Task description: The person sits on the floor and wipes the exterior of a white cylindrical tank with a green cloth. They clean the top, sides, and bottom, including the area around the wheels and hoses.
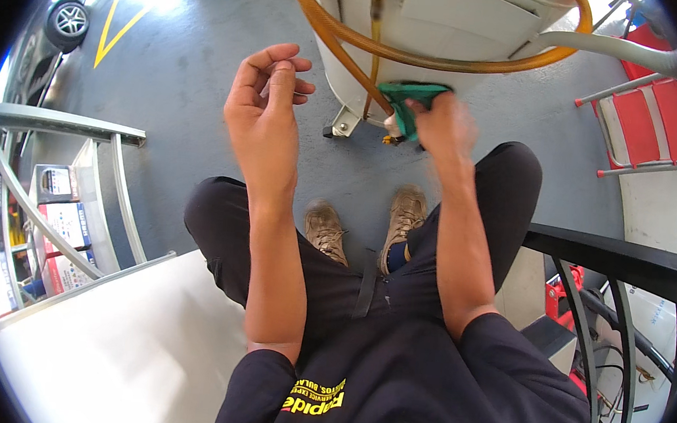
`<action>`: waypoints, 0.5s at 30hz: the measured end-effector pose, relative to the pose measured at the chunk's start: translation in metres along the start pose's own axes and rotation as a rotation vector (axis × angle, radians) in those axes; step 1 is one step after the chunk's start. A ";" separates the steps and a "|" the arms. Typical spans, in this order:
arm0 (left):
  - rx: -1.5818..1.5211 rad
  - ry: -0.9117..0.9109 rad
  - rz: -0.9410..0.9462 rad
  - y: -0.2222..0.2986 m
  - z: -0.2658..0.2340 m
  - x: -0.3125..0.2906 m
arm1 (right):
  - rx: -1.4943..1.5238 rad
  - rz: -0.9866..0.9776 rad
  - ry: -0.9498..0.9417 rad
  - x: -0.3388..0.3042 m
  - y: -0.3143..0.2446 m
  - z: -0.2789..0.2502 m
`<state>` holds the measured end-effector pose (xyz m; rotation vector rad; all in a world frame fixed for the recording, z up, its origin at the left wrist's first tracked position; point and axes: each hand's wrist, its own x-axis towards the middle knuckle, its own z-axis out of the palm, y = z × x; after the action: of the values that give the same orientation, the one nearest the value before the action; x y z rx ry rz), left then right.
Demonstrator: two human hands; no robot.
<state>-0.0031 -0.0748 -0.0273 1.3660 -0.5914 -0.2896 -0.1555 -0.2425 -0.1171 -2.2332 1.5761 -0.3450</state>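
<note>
Green cloth (pixel 406 104) sits bunched against the lower curved wall of the white tank (pixel 448 29), far centre, just above the grey floor (pixel 182 72). Right hand (pixel 440 128) is closed round the cloth, fingers curled over it and pressing it to the tank; hand is motion-blurred, so individual finger positions can't be resolved. Left hand (pixel 266 102) is raised to the left of the tank, touching nothing, fingers loosely curled with thumb and fingertips close together, holding nothing. Orange hose (pixel 446 61) loops across the tank front just above the cloth; a thinner brass-coloured tube (pixel 375 47) drops down beside it. Tank stands on a small caster (pixel 337 125). Person squats, tan boots (pixel 369 226) on the floor between the knees. Near left: metal shelf rack (pixel 62 190) with boxes. Far right: red-and-white frame (pixel 656 117). Far left: car wheel (pixel 69 22).
</note>
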 end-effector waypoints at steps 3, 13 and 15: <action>-0.047 0.009 0.026 0.004 -0.003 0.000 | -0.006 0.064 -0.040 -0.004 -0.012 -0.025; 0.582 -0.709 -0.341 -0.036 0.020 -0.025 | -0.190 -0.029 -0.180 -0.016 0.003 -0.065; 0.369 -0.597 -0.374 -0.061 0.039 -0.042 | -0.248 -0.142 -0.219 -0.033 -0.001 -0.062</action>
<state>-0.0505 -0.0975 -0.0923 1.7562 -0.9099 -0.9495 -0.1913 -0.2217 -0.0599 -2.4774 1.4144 0.0622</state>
